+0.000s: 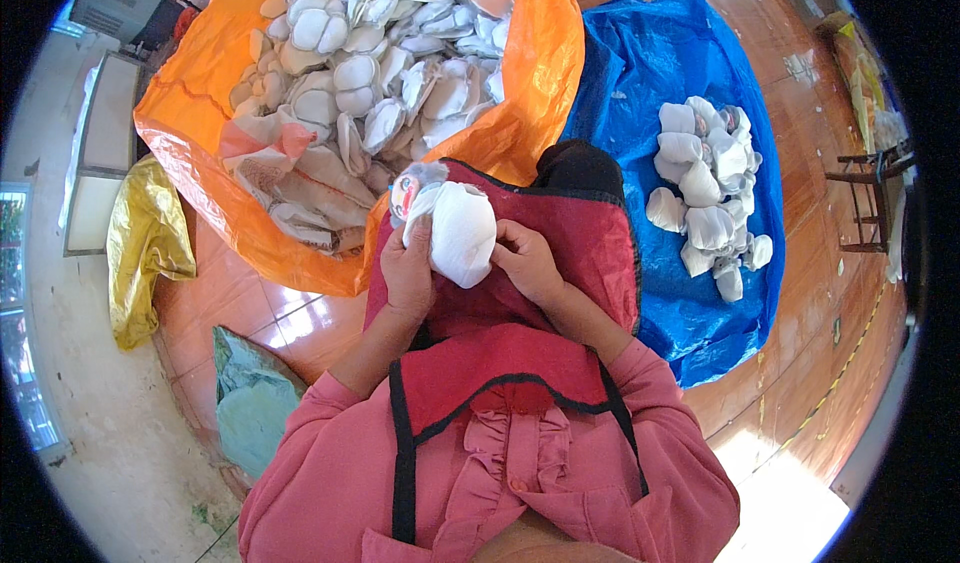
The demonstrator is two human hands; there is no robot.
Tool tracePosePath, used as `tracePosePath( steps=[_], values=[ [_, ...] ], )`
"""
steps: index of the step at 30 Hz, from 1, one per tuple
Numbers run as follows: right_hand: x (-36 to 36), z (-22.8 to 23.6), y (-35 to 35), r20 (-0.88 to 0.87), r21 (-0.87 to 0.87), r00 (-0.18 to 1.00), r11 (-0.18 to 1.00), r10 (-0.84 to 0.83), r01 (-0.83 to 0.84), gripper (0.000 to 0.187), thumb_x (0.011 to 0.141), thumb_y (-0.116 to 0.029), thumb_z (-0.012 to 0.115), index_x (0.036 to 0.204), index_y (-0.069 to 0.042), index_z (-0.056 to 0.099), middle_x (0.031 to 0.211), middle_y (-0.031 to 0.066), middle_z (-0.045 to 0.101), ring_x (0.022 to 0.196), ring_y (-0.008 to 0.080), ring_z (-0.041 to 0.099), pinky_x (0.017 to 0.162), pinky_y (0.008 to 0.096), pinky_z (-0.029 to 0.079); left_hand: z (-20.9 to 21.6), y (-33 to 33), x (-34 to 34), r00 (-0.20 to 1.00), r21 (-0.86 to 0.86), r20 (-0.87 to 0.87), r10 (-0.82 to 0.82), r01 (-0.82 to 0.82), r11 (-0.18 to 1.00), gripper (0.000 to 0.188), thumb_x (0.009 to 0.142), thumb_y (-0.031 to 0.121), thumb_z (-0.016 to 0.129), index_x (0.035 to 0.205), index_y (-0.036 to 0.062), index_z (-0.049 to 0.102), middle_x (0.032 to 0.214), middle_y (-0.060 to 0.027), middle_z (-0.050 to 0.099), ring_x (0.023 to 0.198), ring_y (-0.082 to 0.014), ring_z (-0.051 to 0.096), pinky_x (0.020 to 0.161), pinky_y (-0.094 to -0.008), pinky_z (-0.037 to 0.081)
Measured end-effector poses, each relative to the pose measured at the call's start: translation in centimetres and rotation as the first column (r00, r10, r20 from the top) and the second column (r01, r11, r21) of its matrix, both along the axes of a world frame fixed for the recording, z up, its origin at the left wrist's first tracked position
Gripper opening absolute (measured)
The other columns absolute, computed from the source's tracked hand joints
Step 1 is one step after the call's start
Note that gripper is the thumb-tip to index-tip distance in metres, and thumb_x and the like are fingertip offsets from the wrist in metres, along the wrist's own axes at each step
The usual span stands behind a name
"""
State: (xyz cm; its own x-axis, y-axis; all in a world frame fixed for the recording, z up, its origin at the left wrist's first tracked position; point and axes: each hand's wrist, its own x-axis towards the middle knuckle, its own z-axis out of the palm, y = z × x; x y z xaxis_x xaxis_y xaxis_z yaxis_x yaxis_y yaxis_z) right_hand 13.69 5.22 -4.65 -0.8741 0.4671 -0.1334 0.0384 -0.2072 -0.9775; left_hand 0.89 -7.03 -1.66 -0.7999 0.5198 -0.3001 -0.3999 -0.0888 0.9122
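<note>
Over my lap I hold up a white rounded fabric piece point(463, 235), which looks like a plush toy part. A grey furry bit with a red and dark patterned patch point(410, 188) sticks out at its upper left. My left hand point(408, 271) is closed on the piece's left edge, thumb up. My right hand point(527, 263) pinches its right edge, and the fingertips are partly hidden. Beneath both hands lies a red apron point(570, 253) with black trim.
Ahead, a big orange sack point(550, 73) holds many flat white pieces point(360, 73). To the right, a blue sheet point(620, 83) bears a pile of similar white rounded pieces point(711, 227). A yellow sack point(148, 243) and a green sheet point(255, 413) lie left; a dark stool point(872, 198) stands far right.
</note>
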Motion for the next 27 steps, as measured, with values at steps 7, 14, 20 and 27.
tracePosePath(
  steps=[7,14,20,27],
  values=[
    [-0.4,0.7,-0.3,0.082,0.238,0.991,0.968,-0.106,0.084,0.013,0.089,-0.01,0.057,0.098,0.001,0.06,0.09,0.0059,0.063,0.084,0.0124,0.058,0.075,0.028,0.048,0.8,0.3,-0.8,0.99,0.004,0.065,0.121,-0.122,0.993,0.031,0.094,0.024,0.059,0.112,-0.0017,0.06,0.105,-0.0077,0.065,0.088,-0.0153,0.063,0.078,-0.028,0.051],
    [0.1,-0.1,-0.2,-0.025,-0.068,0.969,0.968,-0.244,0.242,0.011,0.092,-0.01,0.056,0.096,0.0,0.058,0.085,0.0038,0.06,0.08,0.0104,0.055,0.074,0.025,0.046,2.2,0.3,-3.2,0.947,0.067,0.189,0.261,-0.277,0.958,0.039,0.094,0.027,0.059,0.121,-0.0014,0.052,0.115,-0.012,0.061,0.101,-0.0248,0.062,0.087,-0.0379,0.052],
    [-0.3,0.1,-0.4,-0.006,0.061,0.961,0.959,-0.275,0.275,0.014,0.091,-0.008,0.059,0.099,0.001,0.065,0.09,0.0069,0.066,0.084,0.014,0.061,0.076,0.0263,0.048,1.9,0.3,-1.9,0.977,-0.02,0.066,0.204,-0.204,0.979,0.034,0.093,0.023,0.06,0.117,-0.0008,0.058,0.109,-0.008,0.064,0.095,-0.0173,0.062,0.083,-0.0303,0.051],
    [-0.2,-1.3,-0.3,0.066,0.226,0.974,0.954,-0.219,0.199,0.021,0.09,-0.009,0.06,0.107,0.002,0.065,0.095,0.007,0.068,0.087,0.0122,0.062,0.078,0.0244,0.049,1.1,-0.3,-1.5,0.988,-0.092,-0.146,0.049,-0.063,0.994,0.03,0.093,0.021,0.063,0.112,-0.0021,0.063,0.103,-0.0036,0.065,0.089,-0.0098,0.058,0.078,-0.0238,0.047]
  ],
)
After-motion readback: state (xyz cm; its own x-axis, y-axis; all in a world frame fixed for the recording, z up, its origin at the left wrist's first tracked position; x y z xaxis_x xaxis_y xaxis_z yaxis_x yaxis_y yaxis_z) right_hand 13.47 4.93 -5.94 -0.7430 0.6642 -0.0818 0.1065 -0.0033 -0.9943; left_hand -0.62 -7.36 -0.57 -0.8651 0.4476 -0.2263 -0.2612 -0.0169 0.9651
